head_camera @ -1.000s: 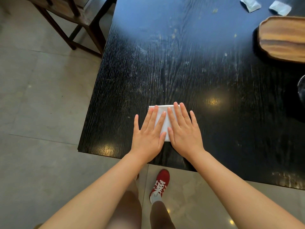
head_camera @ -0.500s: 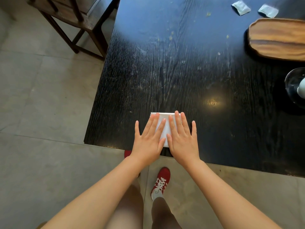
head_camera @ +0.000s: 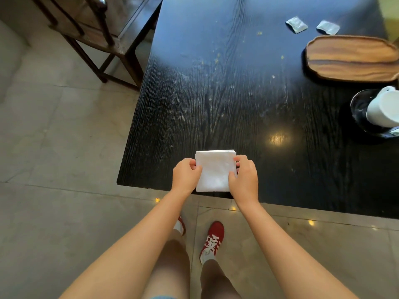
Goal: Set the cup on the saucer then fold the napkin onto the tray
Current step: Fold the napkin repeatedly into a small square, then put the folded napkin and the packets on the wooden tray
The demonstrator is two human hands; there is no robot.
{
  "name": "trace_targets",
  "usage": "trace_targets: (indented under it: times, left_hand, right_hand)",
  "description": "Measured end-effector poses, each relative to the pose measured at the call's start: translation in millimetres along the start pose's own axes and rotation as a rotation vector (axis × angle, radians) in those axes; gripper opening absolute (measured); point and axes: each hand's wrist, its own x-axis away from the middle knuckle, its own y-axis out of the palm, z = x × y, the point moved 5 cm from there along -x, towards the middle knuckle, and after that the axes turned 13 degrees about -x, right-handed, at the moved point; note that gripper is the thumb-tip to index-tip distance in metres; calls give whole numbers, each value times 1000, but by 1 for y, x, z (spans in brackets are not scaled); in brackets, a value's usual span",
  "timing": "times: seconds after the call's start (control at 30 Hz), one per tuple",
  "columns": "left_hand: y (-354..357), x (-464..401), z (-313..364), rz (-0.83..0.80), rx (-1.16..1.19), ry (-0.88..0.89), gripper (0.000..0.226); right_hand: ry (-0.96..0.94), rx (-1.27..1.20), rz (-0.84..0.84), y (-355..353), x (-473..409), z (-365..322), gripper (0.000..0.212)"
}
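Observation:
A white napkin [head_camera: 214, 170], folded into a small square, lies at the near edge of the black table [head_camera: 226, 93]. My left hand [head_camera: 186, 175] pinches its left side and my right hand [head_camera: 245, 178] pinches its right side. At the right edge of the view a white cup [head_camera: 383, 108] stands on a dark glass saucer [head_camera: 358, 104]. Farther back on the right lies an oval wooden tray [head_camera: 349, 58] with nothing on it.
Two small grey packets [head_camera: 296, 24] [head_camera: 327, 28] lie on the table beyond the tray. A dark wooden chair [head_camera: 101, 33] stands at the table's far left corner. Tiled floor [head_camera: 54, 137] runs along the left and near sides.
Both hands were lying flat on the napkin, pressing it down. Now their fingers have curled and grip the napkin by its left and right sides. The view has shifted right, showing the cup.

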Motion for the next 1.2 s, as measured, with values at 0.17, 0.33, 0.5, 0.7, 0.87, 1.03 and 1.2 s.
trace_targets:
  times: [0.17,0.33,0.5,0.7,0.87,1.03,1.2]
  left_hand:
    - [-3,13,6,-105,117,-1,12]
    - [-17,31,22,-232,184,51,12]
    - [-32,51,37,-448,363,60,16]
    - [-51,73,74,-510,349,172,22]
    - [-56,82,116,-444,265,259,24]
    - [-52,85,153,-388,349,292,21]
    - [-48,75,184,-347,380,336,23]
  right_hand:
    - [191,-199,10,-9,6,14,29]
    - [454,-439,-72,-21,16,24,56]
    - [647,-691,-316,-42,29,22,38]
    - [529,-673,-313,-97,30,-8,12]
    - [408,-652,-303,-148,28,-32,10]
    - [295,-644,-234,-191,18,-51,10]
    - [231,-611,-165,-219,-3,-62,9]
